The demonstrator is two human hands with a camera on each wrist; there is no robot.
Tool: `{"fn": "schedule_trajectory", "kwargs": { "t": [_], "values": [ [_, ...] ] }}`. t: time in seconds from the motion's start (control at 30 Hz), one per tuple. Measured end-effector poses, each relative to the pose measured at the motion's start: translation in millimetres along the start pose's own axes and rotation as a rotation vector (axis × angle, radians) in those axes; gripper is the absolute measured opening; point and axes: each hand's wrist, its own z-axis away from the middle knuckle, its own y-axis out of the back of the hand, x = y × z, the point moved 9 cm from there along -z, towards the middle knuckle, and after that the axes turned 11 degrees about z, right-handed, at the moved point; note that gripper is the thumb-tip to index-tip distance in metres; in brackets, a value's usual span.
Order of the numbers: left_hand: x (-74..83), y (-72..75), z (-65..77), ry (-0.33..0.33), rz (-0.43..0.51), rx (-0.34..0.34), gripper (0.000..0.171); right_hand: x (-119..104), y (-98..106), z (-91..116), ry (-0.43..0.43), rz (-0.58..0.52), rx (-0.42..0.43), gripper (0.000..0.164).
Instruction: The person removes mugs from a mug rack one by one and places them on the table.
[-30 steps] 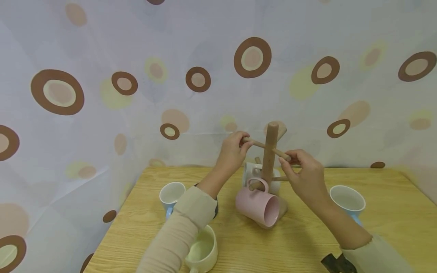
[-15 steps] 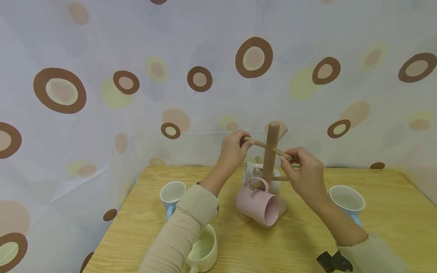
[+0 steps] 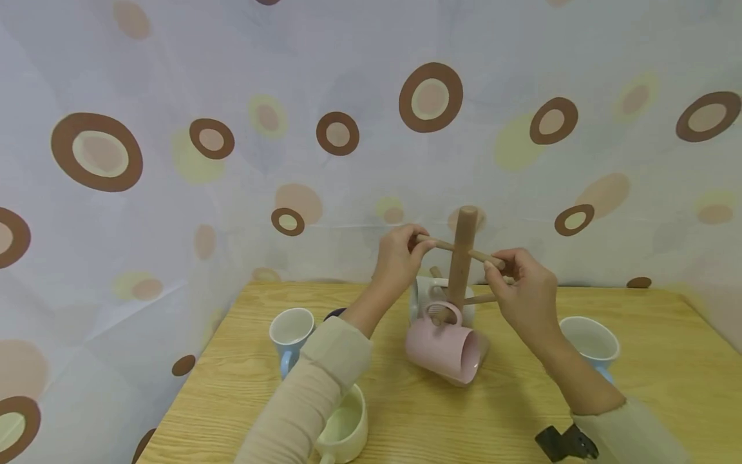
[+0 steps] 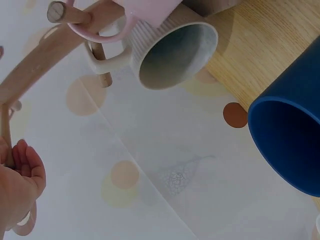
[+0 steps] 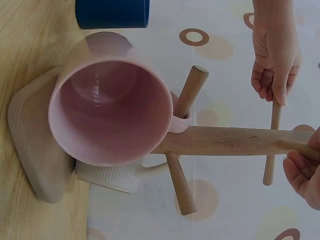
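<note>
A wooden mug tree [image 3: 462,258] stands on the table, its post leaning slightly. My left hand [image 3: 400,258] pinches the tip of an upper peg [image 3: 443,245] on the post's left. With thumb and fingers, my right hand [image 3: 526,293] grips another upper peg [image 3: 481,257], which points right and toward me. Below, a pink mug [image 3: 436,351] hangs by its handle from a lower peg, tilted with its mouth to the right. Behind it a white ribbed mug [image 4: 175,57] hangs on another lower peg, partly hidden in the head view. The wooden base [image 5: 37,135] is mostly covered by the pink mug.
A light-blue mug [image 3: 292,330] and a pale cream-green mug [image 3: 348,425] stand at left, partly behind my left sleeve. A dark-blue mug [image 4: 285,135] is mostly hidden by that arm in the head view. Another light-blue mug [image 3: 590,339] stands right. Patterned cloth [image 3: 371,180] hangs behind.
The mug tree has turned a little, its post top shifting slightly right. The gripped right peg and my right hand have moved right, and the pink mug has swung slightly right.
</note>
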Motion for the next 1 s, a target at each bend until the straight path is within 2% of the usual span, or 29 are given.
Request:
{"fn": "schedule_trajectory", "kwargs": {
  "t": [0.57, 0.83, 1.0],
  "values": [
    [3.5, 3.4, 5.3, -0.019, -0.018, 0.025, 0.022, 3, -1, -3, 0.013, -0.045, -0.047, 0.004],
    [7.1, 2.1, 6.4, -0.028, -0.027, 0.035, 0.021, 16, -2, -6, -0.046, -0.099, -0.087, 0.007],
    [10.7, 1.8, 8.6, -0.039, -0.029, 0.058, 0.021, 22, -2, -8, -0.049, -0.117, -0.082, 0.007]
  ]
}}
